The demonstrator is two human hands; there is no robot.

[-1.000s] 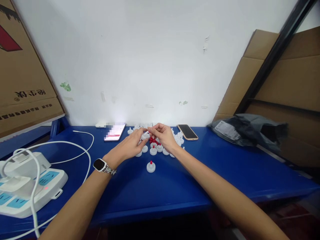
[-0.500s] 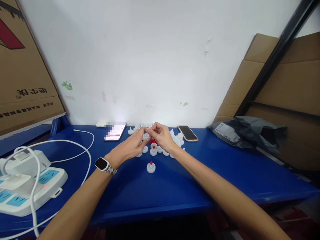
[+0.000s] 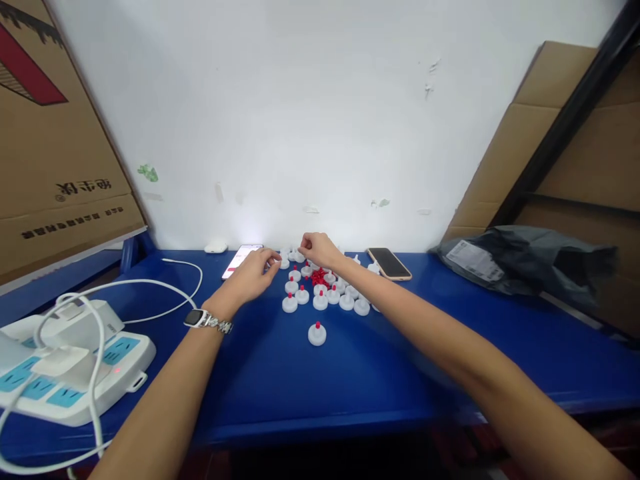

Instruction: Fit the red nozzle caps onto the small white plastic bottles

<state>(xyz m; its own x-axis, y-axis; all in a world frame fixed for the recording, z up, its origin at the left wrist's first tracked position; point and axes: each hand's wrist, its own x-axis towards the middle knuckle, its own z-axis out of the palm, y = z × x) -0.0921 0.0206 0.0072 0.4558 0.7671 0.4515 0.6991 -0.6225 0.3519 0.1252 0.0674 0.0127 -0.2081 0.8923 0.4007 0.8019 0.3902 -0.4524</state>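
Note:
My left hand (image 3: 255, 272) hovers at the left edge of a group of white round caps with narrow nozzles; its fingers are curved, thumb and forefinger apart, and nothing shows between them. My right hand (image 3: 321, 251) reaches over the back of the group, fingers pinched together; whatever they hold is hidden or too small to make out. Below the hands lies a small heap of red tips (image 3: 321, 275). Several white caps around it wear a red tip, among them one white cap (image 3: 290, 304) at the left. Another red-tipped cap (image 3: 317, 335) stands alone in front.
A lit phone (image 3: 241, 260) lies behind my left hand, beside a small white case (image 3: 216, 247). Another phone (image 3: 389, 263) lies right of the caps. Left are a power strip (image 3: 135, 353) and white cables; right, a grey plastic bag (image 3: 530, 260) on the blue table (image 3: 320, 393).
My hands, together over the caps before, have separated. The left has drawn back to the left; the right has moved to the back of the group. The view has shifted slightly.

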